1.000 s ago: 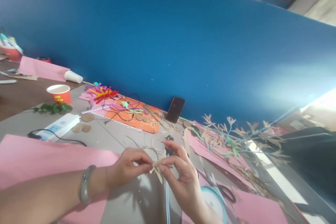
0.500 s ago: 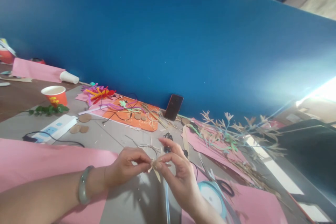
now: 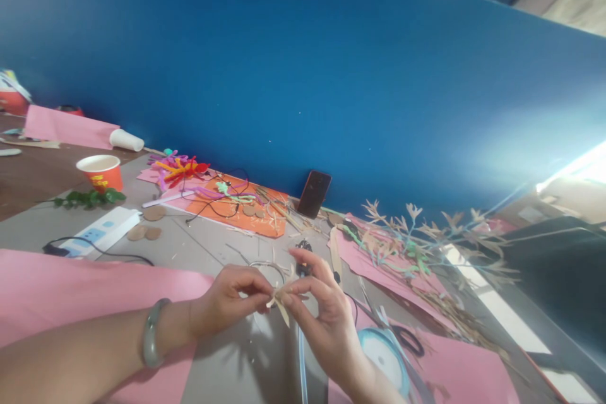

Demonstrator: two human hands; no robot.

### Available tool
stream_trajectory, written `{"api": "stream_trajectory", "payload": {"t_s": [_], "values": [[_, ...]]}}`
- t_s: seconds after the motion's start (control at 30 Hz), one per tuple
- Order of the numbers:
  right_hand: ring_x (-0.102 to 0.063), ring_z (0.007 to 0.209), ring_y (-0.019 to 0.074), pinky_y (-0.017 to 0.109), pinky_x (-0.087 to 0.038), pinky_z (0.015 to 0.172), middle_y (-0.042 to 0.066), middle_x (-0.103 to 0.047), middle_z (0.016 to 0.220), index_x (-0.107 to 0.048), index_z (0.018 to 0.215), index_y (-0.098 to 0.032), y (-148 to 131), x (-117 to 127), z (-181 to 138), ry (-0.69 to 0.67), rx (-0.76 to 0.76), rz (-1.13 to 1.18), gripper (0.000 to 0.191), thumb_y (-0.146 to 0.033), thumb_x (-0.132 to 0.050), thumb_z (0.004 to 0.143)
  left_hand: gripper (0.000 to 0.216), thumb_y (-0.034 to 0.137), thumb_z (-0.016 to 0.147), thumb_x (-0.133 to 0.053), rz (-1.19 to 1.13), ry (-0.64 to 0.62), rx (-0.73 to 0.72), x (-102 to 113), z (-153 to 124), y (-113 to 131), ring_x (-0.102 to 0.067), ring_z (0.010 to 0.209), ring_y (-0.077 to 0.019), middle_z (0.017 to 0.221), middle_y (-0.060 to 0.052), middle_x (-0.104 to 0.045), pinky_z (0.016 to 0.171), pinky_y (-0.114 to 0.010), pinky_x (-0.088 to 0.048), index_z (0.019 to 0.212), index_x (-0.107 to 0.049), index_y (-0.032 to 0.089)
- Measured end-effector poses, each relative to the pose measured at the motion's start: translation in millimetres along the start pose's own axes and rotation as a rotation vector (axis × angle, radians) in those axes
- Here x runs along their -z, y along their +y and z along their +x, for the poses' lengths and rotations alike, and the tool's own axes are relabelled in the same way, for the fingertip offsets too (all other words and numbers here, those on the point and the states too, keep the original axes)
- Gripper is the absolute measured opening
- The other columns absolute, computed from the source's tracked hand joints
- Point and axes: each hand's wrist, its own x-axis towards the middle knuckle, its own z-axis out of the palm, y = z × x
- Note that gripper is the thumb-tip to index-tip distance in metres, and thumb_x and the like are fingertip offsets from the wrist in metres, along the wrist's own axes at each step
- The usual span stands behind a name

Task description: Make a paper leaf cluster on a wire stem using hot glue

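Over the grey table, my left hand (image 3: pixel 237 295) pinches a small piece made of pale beige strips (image 3: pixel 281 310), thumb against forefinger. My right hand (image 3: pixel 322 315) meets it from the other side and grips the same piece between thumb and fingertips, its other fingers raised. Narrow pointed ends of the strips stick out below the fingertips. Just behind the hands lies a thin curved loop (image 3: pixel 267 265). A pale blue glue stick or tube (image 3: pixel 302 366) runs toward me beneath my right hand. What joins the strips is hidden by the fingers.
Scissors (image 3: pixel 408 341) and a ribbon spool (image 3: pixel 381 356) lie at the right, near branches with pale leaves (image 3: pixel 411 227). A phone (image 3: pixel 314 194) leans on the blue wall (image 3: pixel 284 63). At left are a paper cup (image 3: pixel 100 173), a power strip (image 3: pixel 101 231) and pink paper (image 3: pixel 95 281).
Both hands keep their pinch on the pale piece and have barely moved. The whole view has shifted very slightly.
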Motion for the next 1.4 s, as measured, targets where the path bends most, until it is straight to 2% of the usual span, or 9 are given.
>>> {"api": "stream_trajectory", "payload": {"t_s": [0.57, 0.77, 0.93, 1.2, 1.4], "values": [[-0.054, 0.117, 0.0286, 0.046, -0.041, 0.099, 0.009, -0.057, 0.127, -0.066, 0.07, -0.023, -4.4, 0.0, 0.1, 0.014, 0.014, -0.066, 0.013, -0.024, -0.063, 0.083, 0.015, 0.017, 0.083, -0.063, 0.011, -0.009, -0.03, 0.1, -1.0, -2.7, -0.066, 0.059, -0.013, 0.065, -0.007, -0.07, 0.06, -0.021, -0.053, 0.071, -0.07, 0.012], [-0.055, 0.116, 0.0283, 0.045, -0.042, 0.098, 0.008, -0.059, 0.126, -0.066, 0.069, -0.023, -6.8, -0.6, 0.1, 0.025, 0.018, -0.073, 0.012, -0.021, -0.064, 0.081, 0.012, 0.017, 0.085, -0.062, 0.059, -0.038, -0.08, 0.7, -3.4, -6.2, -0.066, 0.064, -0.013, 0.07, -0.007, -0.072, 0.063, -0.021, -0.053, 0.078, -0.071, 0.013], [-0.057, 0.114, 0.0281, 0.046, -0.042, 0.097, 0.008, -0.059, 0.128, -0.067, 0.071, -0.023, -4.7, -0.5, -0.1, 0.013, 0.012, -0.05, 0.014, -0.027, -0.064, 0.084, 0.013, 0.018, 0.086, -0.061, 0.088, -0.034, -0.105, 0.4, -4.6, -7.9, -0.065, 0.065, -0.0128, 0.07, -0.007, -0.071, 0.064, -0.02, -0.052, 0.078, -0.07, 0.013], [-0.059, 0.111, 0.0268, 0.045, -0.042, 0.098, 0.007, -0.06, 0.126, -0.068, 0.071, -0.024, -1.2, -1.8, 0.2, 0.023, 0.035, -0.016, 0.014, -0.028, -0.065, 0.085, 0.015, 0.02, 0.085, -0.062, 0.045, -0.031, -0.052, -1.0, -4.3, -7.4, -0.065, 0.061, -0.0128, 0.068, -0.007, -0.07, 0.062, -0.021, -0.053, 0.076, -0.07, 0.012], [-0.056, 0.116, 0.0272, 0.045, -0.041, 0.099, 0.007, -0.058, 0.128, -0.068, 0.074, -0.025, -1.5, -0.9, -1.1, 0.01, 0.038, -0.03, 0.013, -0.028, -0.065, 0.085, 0.013, 0.019, 0.084, -0.063, -0.002, -0.021, -0.034, -1.0, -3.9, -7.0, -0.066, 0.059, -0.0135, 0.067, -0.008, -0.07, 0.059, -0.022, -0.053, 0.078, -0.071, 0.011]]}}
